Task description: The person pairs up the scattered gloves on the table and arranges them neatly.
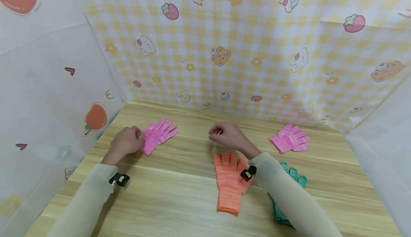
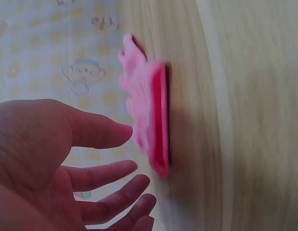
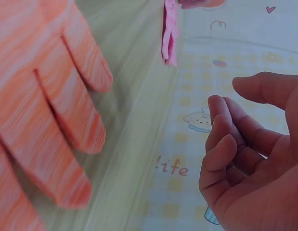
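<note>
A pink knitted glove (image 1: 158, 134) lies on the table at the left, its fingers toward the back. My left hand (image 1: 126, 140) is beside its cuff end; in the left wrist view the thumb and fingers (image 2: 110, 173) are apart, with nothing between them, and the glove's cuff opening (image 2: 161, 120) faces the camera. Whether the thumb touches the glove I cannot tell. My right hand (image 1: 229, 135) hovers beyond an orange glove (image 1: 229, 183), its fingers (image 3: 221, 139) loosely bent around nothing. The right forearm partly covers the orange glove and a green glove (image 1: 282, 212).
A second pink glove (image 1: 290, 139) lies at the back right of the wooden table (image 1: 167, 197). A yellow-checked cloth (image 1: 199, 51) with cartoon prints hangs behind the table. White printed sheeting (image 1: 41, 87) stands along the left side, and more white sheeting (image 1: 385, 162) along the right.
</note>
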A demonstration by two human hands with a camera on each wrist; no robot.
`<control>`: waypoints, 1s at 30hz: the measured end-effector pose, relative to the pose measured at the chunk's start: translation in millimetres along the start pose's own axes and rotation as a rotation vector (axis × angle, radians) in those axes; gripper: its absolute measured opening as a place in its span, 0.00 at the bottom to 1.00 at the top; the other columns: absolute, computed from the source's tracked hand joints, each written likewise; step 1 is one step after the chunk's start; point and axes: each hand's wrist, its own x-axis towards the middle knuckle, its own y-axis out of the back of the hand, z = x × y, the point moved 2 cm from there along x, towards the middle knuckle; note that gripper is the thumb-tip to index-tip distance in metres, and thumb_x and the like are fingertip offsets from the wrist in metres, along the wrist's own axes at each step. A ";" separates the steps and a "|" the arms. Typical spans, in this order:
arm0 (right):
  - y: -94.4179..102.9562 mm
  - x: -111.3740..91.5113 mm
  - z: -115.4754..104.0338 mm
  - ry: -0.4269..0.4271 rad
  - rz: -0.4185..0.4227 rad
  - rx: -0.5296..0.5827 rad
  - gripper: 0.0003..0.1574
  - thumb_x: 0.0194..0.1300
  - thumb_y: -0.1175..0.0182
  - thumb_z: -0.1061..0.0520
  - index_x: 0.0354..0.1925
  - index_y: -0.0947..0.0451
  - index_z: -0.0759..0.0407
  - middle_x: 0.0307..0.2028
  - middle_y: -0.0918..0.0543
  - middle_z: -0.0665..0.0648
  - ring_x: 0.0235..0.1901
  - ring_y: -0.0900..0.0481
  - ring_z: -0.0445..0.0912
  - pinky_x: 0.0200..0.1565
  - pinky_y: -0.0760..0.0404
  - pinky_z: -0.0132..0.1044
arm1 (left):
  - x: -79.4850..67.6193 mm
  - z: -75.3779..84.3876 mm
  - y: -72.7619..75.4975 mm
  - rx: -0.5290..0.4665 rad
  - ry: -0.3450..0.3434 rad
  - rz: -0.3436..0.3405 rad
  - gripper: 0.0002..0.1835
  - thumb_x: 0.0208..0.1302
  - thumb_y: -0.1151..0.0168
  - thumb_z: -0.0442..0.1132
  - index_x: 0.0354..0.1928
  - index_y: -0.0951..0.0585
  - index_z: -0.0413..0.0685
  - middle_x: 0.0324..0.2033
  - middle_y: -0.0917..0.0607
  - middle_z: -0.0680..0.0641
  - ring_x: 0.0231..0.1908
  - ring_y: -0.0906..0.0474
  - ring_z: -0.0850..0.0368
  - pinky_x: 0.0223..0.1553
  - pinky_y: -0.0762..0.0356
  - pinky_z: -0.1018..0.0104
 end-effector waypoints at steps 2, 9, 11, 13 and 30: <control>-3.5 4.9 -0.8 -0.018 -0.009 0.008 0.12 0.74 0.34 0.54 0.49 0.10 0.59 0.38 0.13 0.49 0.36 0.18 0.45 0.43 0.19 0.43 | 0.0 -6.6 1.6 -0.014 0.013 -0.025 0.22 0.74 0.40 0.40 0.55 0.21 0.23 0.34 0.18 0.38 0.34 0.23 0.44 0.35 0.24 0.53; -12.6 21.4 -4.3 -0.038 -0.021 0.014 0.11 0.75 0.33 0.54 0.49 0.10 0.58 0.38 0.12 0.50 0.36 0.18 0.45 0.43 0.20 0.42 | -0.8 -13.2 3.3 -0.063 0.057 -0.072 0.19 0.72 0.38 0.41 0.54 0.19 0.28 0.43 0.14 0.35 0.39 0.21 0.43 0.41 0.21 0.50; -14.6 25.0 -4.5 -0.032 -0.017 0.005 0.10 0.75 0.33 0.55 0.48 0.10 0.58 0.38 0.12 0.50 0.37 0.18 0.45 0.44 0.19 0.42 | 1.3 -13.0 1.2 -0.063 0.055 -0.071 0.19 0.73 0.37 0.40 0.54 0.18 0.29 0.44 0.14 0.35 0.40 0.20 0.42 0.43 0.20 0.48; -16.4 28.1 -4.8 -0.024 -0.017 -0.002 0.10 0.75 0.33 0.56 0.47 0.10 0.59 0.37 0.12 0.50 0.36 0.18 0.44 0.45 0.19 0.42 | 3.8 -11.6 -1.5 -0.053 0.051 -0.067 0.17 0.73 0.36 0.39 0.55 0.17 0.31 0.43 0.14 0.37 0.40 0.20 0.44 0.45 0.21 0.48; -29.6 46.1 -2.2 -0.054 -0.021 -0.028 0.09 0.74 0.33 0.56 0.46 0.09 0.58 0.38 0.11 0.51 0.37 0.17 0.45 0.45 0.17 0.41 | -2.5 23.0 -23.6 -0.099 0.019 -0.070 0.11 0.73 0.35 0.34 0.52 0.15 0.34 0.37 0.15 0.43 0.35 0.22 0.49 0.38 0.23 0.56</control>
